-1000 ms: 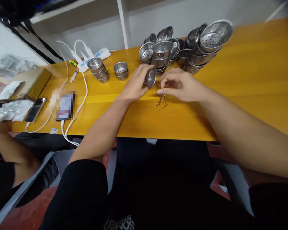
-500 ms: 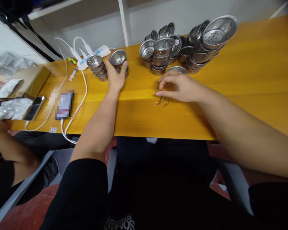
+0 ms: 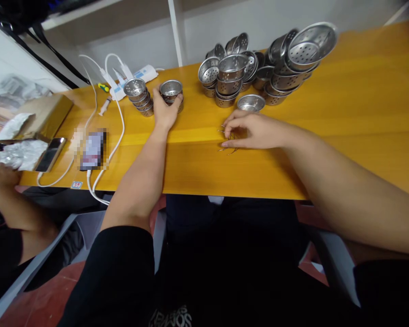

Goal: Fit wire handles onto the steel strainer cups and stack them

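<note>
My left hand (image 3: 166, 112) curls around a short stack, its fingers and thumb at the sides of the upper perforated metal cup (image 3: 171, 90). Just left of it stands another stack of perforated metal cups (image 3: 138, 95). My right hand (image 3: 248, 129) is over several thin bent wire pieces (image 3: 232, 149) on the table, thumb and forefinger apart around them. Part of the wires is hidden by the fingers. Beyond the right hand, a single metal cup (image 3: 251, 103) stands upright.
More perforated cups (image 3: 230, 72) are piled at the back, with a taller leaning stack (image 3: 286, 72) to the right. On the left of the table (image 3: 197, 168) lie a phone (image 3: 92, 150), a second phone (image 3: 51, 154), white cables, a power strip (image 3: 145, 73) and a cardboard box (image 3: 51, 118). Another person's arm (image 3: 23, 213) is at far left.
The cup in my left hand has come down and sits level on its stack. My right hand has lowered slightly toward me at the wires, uncovering the single cup behind it.
</note>
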A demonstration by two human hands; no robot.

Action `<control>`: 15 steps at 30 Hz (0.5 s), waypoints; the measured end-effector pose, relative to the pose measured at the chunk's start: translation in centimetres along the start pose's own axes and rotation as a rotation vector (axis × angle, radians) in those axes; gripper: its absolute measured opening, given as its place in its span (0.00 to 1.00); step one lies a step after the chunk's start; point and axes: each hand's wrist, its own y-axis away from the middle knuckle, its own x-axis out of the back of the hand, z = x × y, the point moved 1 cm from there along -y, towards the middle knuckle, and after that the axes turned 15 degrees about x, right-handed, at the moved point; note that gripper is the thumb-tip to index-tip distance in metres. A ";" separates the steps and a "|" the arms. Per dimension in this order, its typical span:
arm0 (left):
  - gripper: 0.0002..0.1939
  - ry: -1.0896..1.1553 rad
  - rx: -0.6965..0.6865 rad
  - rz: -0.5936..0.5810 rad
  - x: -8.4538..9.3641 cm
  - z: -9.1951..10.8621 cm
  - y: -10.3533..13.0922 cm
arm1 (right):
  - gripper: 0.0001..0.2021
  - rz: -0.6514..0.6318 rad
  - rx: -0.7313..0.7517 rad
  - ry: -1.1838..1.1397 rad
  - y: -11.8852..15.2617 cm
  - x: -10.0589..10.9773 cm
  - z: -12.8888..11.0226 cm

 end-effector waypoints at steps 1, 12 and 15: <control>0.48 0.000 0.001 -0.004 -0.1 -0.2 -0.1 | 0.34 -0.029 0.018 0.007 0.0 0.0 0.1; 0.44 0.057 0.023 -0.063 -0.1 0.7 0.5 | 0.22 0.186 -0.111 0.254 -0.3 1.4 -1.3; 0.46 0.062 0.038 -0.073 -0.1 0.3 0.4 | 0.13 0.236 -0.234 0.368 -0.2 2.2 -1.5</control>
